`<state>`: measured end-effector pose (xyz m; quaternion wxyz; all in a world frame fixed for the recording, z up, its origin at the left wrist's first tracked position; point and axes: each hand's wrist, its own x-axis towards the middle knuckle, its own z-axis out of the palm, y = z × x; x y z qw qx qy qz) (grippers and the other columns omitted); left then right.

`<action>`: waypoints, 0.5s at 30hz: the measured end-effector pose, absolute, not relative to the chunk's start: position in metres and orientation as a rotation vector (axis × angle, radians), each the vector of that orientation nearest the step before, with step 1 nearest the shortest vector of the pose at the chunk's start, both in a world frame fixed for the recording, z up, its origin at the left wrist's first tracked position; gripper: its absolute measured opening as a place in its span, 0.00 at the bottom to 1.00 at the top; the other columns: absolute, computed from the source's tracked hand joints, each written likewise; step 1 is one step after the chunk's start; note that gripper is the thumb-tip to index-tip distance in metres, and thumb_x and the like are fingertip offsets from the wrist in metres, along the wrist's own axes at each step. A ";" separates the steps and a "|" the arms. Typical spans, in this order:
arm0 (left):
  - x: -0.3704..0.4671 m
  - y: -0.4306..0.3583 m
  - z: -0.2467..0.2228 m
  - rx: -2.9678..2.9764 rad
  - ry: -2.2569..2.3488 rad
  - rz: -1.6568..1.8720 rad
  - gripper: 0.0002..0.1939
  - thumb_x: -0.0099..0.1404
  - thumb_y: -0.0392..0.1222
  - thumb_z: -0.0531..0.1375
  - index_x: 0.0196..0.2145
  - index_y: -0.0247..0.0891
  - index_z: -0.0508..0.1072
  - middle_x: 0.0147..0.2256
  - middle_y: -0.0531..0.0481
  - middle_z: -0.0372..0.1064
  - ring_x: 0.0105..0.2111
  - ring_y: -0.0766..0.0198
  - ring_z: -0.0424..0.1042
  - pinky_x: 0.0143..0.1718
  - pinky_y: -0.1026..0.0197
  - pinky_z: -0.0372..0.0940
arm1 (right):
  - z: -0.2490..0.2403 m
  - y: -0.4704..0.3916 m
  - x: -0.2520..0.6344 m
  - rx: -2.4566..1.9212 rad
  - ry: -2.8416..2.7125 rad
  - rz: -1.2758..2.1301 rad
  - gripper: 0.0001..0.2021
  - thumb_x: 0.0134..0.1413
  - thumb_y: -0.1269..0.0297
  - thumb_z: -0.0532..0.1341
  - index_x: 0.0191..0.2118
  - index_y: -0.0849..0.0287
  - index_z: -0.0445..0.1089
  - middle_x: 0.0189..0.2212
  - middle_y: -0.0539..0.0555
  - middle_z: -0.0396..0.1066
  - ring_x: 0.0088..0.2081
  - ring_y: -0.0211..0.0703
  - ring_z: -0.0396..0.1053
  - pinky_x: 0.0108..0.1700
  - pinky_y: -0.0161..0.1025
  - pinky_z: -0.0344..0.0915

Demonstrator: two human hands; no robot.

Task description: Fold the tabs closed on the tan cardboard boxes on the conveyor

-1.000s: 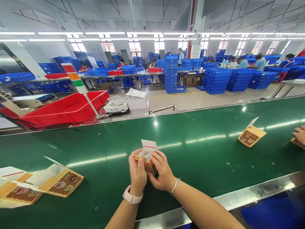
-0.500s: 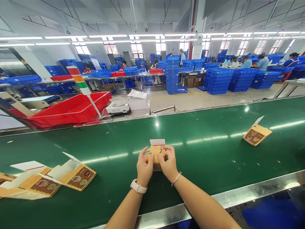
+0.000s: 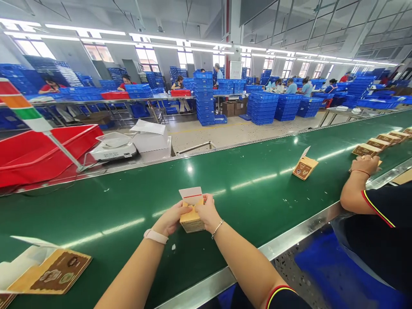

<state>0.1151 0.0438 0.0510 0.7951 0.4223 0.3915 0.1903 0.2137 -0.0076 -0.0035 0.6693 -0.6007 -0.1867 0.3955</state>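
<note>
1. Carton [image 3: 192, 225] squarely between the two hands, over the green belt [image 3: 251, 206], well in from its near metal edge [image 3: 280, 246] and its far edge alike; whether the base touches the belt, I can't tell.
2. Left hand [image 3: 170, 218] has the carton's left side — fingers part-curled, thumb laid over the top.
3. Right hand [image 3: 207, 214] closes on the right side, fingers bent, thumb at the top; so it's a two-handed hold, some fingertips hidden behind the cardboard.
4. White flap [image 3: 190, 195] with its red stripe stands up at the carton's far side, just beyond the thumbs.
5. Off to the left, a flap-up box [image 3: 51, 272] lies on the belt, well apart from the left hand; another open box [image 3: 304, 168] sits away to the right.
6. Belt's near edge, far right — a co-worker's hand [image 3: 365, 165] works beside a row of brown boxes [image 3: 378, 143].
</note>
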 end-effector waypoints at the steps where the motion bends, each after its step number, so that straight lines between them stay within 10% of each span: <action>1: 0.119 0.044 0.051 0.907 0.836 0.393 0.24 0.42 0.28 0.67 0.40 0.35 0.70 0.37 0.44 0.76 0.34 0.55 0.77 0.35 0.58 0.70 | -0.003 -0.007 0.218 -1.346 -0.412 0.945 0.22 0.30 0.73 0.61 0.38 0.54 0.58 0.38 0.49 0.61 0.40 0.42 0.66 0.39 0.38 0.69; 9: 0.121 0.033 0.054 1.071 0.958 0.514 0.20 0.45 0.41 0.69 0.36 0.36 0.71 0.36 0.44 0.75 0.34 0.58 0.75 0.32 0.61 0.65 | 0.012 -0.005 0.244 -1.324 -0.428 1.041 0.20 0.31 0.72 0.63 0.35 0.56 0.60 0.30 0.47 0.65 0.32 0.41 0.69 0.35 0.40 0.68; 15: 0.088 0.028 0.053 1.148 1.017 0.816 0.28 0.40 0.57 0.69 0.35 0.38 0.70 0.41 0.43 0.74 0.41 0.55 0.73 0.34 0.61 0.63 | 0.038 -0.019 0.259 -1.397 -0.393 0.665 0.17 0.41 0.61 0.61 0.40 0.56 0.60 0.43 0.55 0.64 0.45 0.45 0.66 0.48 0.45 0.66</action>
